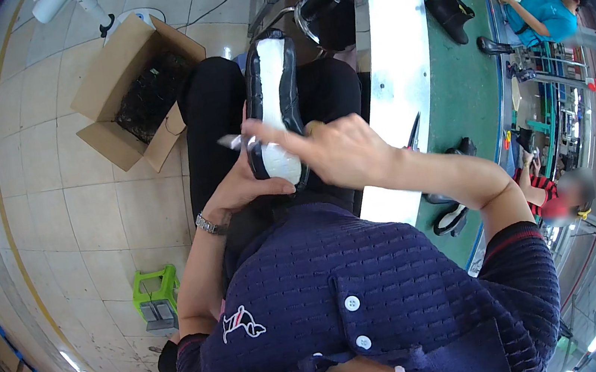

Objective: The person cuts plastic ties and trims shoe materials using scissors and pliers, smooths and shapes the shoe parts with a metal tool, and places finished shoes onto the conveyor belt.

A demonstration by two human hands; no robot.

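Note:
On my lap a black shoe upper [276, 106] lies bottom up, its underside white down the middle with a black folded edge around it. My left hand [243, 183] is closed round its near end from the left, the thumb lying across the white part. Over the shoe reaches my right hand [346, 151], slightly blurred, with its index finger stretched across the near half. Under that finger a pointed, shiny knife blade [230, 142] sticks out past the shoe's left side. My right hand's other fingers are curled, and the knife's handle is hidden in them.
An open cardboard box [106, 98] with dark things inside stands on the tiled floor at the left, near a green stool [154, 291]. To my right runs a shiny metal bench [395, 90], then a green conveyor belt [465, 81] with several black shoes. Two people work beyond it.

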